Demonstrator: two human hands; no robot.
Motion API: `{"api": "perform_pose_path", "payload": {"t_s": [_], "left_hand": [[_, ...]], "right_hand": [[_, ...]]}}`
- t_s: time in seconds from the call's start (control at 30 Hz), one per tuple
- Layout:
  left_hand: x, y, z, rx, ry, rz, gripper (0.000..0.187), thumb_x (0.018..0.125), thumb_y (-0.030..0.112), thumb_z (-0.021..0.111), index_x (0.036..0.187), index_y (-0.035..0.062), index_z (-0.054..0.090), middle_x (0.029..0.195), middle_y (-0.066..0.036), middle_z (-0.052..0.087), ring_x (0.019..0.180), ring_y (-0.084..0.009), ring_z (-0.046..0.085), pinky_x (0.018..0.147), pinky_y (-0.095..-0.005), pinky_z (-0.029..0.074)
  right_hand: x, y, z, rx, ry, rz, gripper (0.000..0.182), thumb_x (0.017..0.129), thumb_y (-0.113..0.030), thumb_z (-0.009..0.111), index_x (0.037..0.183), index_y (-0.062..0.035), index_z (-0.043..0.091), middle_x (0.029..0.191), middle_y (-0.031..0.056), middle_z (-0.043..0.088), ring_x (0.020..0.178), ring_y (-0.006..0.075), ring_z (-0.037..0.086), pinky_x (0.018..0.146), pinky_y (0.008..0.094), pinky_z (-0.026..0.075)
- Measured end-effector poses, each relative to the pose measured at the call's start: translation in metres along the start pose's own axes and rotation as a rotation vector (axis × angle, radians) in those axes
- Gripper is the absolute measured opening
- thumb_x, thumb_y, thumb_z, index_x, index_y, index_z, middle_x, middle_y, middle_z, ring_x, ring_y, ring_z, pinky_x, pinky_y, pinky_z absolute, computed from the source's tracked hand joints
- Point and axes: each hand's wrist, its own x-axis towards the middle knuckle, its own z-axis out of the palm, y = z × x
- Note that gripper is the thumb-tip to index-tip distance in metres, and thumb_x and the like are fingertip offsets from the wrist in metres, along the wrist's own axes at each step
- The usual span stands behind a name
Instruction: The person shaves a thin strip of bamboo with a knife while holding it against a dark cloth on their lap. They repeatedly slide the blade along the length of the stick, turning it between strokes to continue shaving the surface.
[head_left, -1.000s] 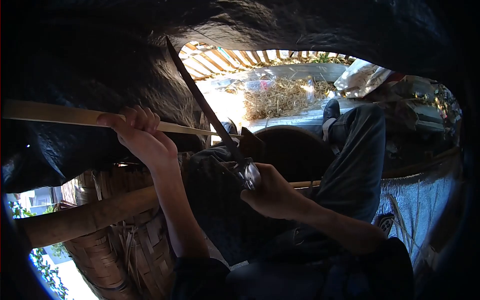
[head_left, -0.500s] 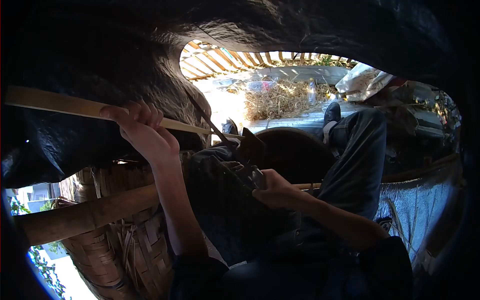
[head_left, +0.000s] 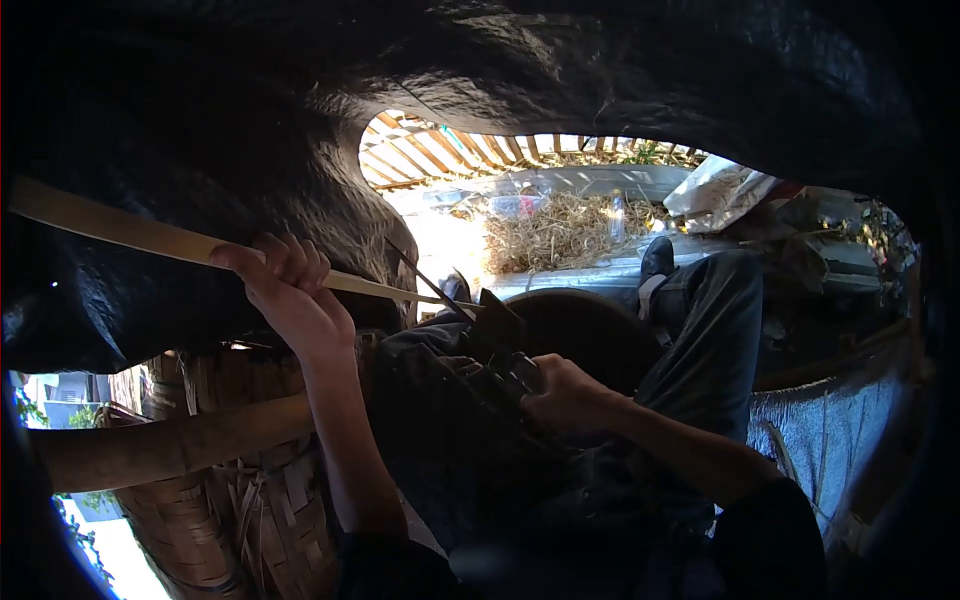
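A long, pale bamboo strip [head_left: 130, 232] runs from the far left down toward my knees. My left hand [head_left: 290, 295] is closed around it, fingers curled over the top. My right hand [head_left: 575, 398] is closed on a dark handle with a shiny end, low over my lap. In line with that handle is a narrow dark blade [head_left: 428, 278], apparently a knife, crossing the far end of the strip. Beside the crossing stands a dark flat piece [head_left: 498, 320] whose kind I cannot make out. Shadow hides the exact contact there.
Black plastic sheeting [head_left: 200, 120] hangs overhead and at left. A thick bamboo pole [head_left: 180, 442] and woven baskets [head_left: 270, 520] are at lower left. Beyond my legs lie dry straw [head_left: 545, 235], a clear bottle [head_left: 616, 218] and a white sack [head_left: 718, 195], before a slatted fence [head_left: 430, 150].
The bamboo strip bows more at its left end. My right hand has shifted slightly right and down. The view has tilted a little, lowering the background in the picture.
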Motion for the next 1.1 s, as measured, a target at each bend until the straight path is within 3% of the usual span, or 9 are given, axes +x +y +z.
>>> {"api": "perform_pose_path", "payload": {"t_s": [0.23,0.3,0.47,0.53,0.57,0.67,0.77,0.9,1.1], "left_hand": [[-0.001,-0.001,-0.001,-0.029,0.034,-0.016,0.057,0.090,0.062,0.031,0.059,0.0156,0.025,0.052,0.005,0.016,0.047,-0.0060,0.011,0.044,-0.0228,0.013],[0.001,0.000,-0.004,-0.009,-0.039,0.001,0.057,0.091,0.062,0.031,0.058,0.0157,0.024,0.052,0.005,0.017,0.047,-0.0061,0.012,0.044,-0.0230,0.013],[-0.005,0.001,-0.006,-0.030,-0.047,-0.008,0.056,0.092,0.060,0.030,0.058,0.0156,0.024,0.053,0.005,0.017,0.047,-0.0061,0.012,0.043,-0.0231,0.014],[-0.002,0.000,-0.004,-0.060,-0.089,0.004,0.056,0.092,0.059,0.029,0.058,0.0156,0.024,0.053,0.005,0.017,0.047,-0.0060,0.012,0.043,-0.0230,0.014],[-0.001,0.000,-0.005,-0.078,-0.088,0.007,0.055,0.093,0.059,0.029,0.058,0.0154,0.025,0.053,0.005,0.017,0.047,-0.0060,0.012,0.043,-0.0228,0.014],[0.002,0.000,-0.008,-0.119,-0.101,-0.003,0.055,0.094,0.057,0.028,0.059,0.0151,0.025,0.053,0.005,0.017,0.047,-0.0060,0.012,0.043,-0.0224,0.014],[0.001,0.002,-0.007,-0.116,-0.100,-0.013,0.055,0.094,0.056,0.027,0.058,0.0150,0.026,0.053,0.005,0.017,0.047,-0.0060,0.013,0.043,-0.0223,0.014],[-0.002,0.002,-0.006,-0.140,-0.130,-0.003,0.054,0.095,0.054,0.026,0.058,0.0149,0.027,0.054,0.004,0.019,0.047,-0.0063,0.014,0.043,-0.0221,0.016],[0.010,0.002,-0.031,-0.209,-0.290,0.012,0.052,0.097,0.051,0.026,0.059,0.0146,0.029,0.055,0.003,0.022,0.047,-0.0072,0.016,0.043,-0.0223,0.017]], "right_hand": [[-0.011,-0.036,-0.011,0.014,-0.051,-0.236,0.017,0.073,-0.011,0.056,0.082,0.0020,0.055,0.070,0.0108,0.062,0.062,0.0220,0.062,0.055,0.0354,0.046],[0.003,0.003,-0.002,0.155,-0.178,0.094,0.013,0.074,-0.007,0.057,0.085,0.0002,0.055,0.062,0.0026,0.054,0.053,0.0081,0.052,0.046,0.0259,0.041],[0.006,-0.009,-0.023,-0.030,-0.089,0.204,0.013,0.074,-0.005,0.057,0.086,-0.0005,0.055,0.061,0.0027,0.054,0.052,0.0078,0.052,0.045,0.0254,0.041],[0.002,-0.037,-0.036,-0.108,-0.075,0.000,0.018,0.074,-0.013,0.058,0.085,0.0013,0.055,0.069,0.0088,0.060,0.062,0.0176,0.060,0.058,0.0333,0.047],[0.004,-0.031,-0.034,-0.070,-0.024,-0.205,0.012,0.075,-0.004,0.057,0.086,0.0003,0.055,0.057,0.0026,0.052,0.048,0.0095,0.052,0.043,0.0266,0.042],[0.005,-0.033,-0.032,0.142,-0.156,-0.044,0.010,0.075,-0.004,0.057,0.084,0.0005,0.054,0.058,0.0028,0.052,0.051,0.0101,0.053,0.046,0.0268,0.043],[0.038,0.035,-0.018,-0.052,-0.199,0.170,0.012,0.074,-0.006,0.057,0.082,0.0008,0.053,0.061,0.0033,0.054,0.054,0.0112,0.055,0.049,0.0274,0.044],[0.058,0.042,-0.034,-0.126,-0.138,0.135,0.017,0.072,-0.011,0.058,0.084,0.0005,0.053,0.062,0.0048,0.055,0.056,0.0122,0.056,0.051,0.0285,0.045],[0.052,0.005,-0.050,-0.077,-0.184,-0.211,0.015,0.075,-0.006,0.055,0.088,-0.0001,0.055,0.063,0.0051,0.056,0.055,0.0127,0.055,0.051,0.0287,0.045]]}}
